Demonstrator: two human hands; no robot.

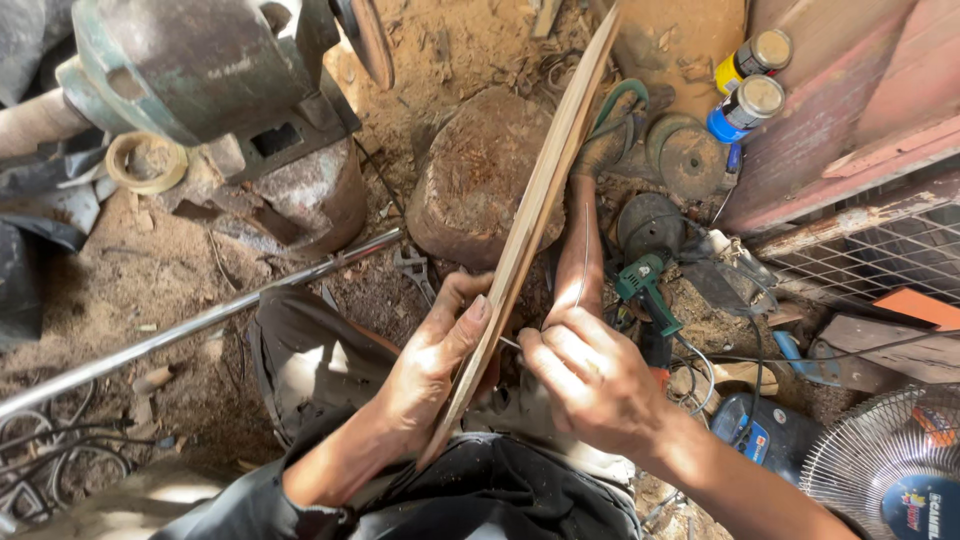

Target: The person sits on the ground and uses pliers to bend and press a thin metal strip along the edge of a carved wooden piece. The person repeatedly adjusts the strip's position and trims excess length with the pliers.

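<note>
A long, thin wooden strip (540,200) stands on edge between the two hands, its near end down at the person's lap and its far end rising away past a rounded stone (478,175). It is pale, smooth-faced and gently bowed, narrowing at the top. The left hand (435,365) clasps it from the left, thumb laid along its edge. The right hand (590,380) is pinched shut on a thin wire (584,255) that runs up just right of the strip; a short metal tip shows between the hands. By my judgement the work on the near end is under way, not finished; whether any wire is fastened is hidden. Beyond the right hand lie grinding discs (690,155) and a green power tool (645,290); left of the left hand runs a steel rod (200,325).
</note>
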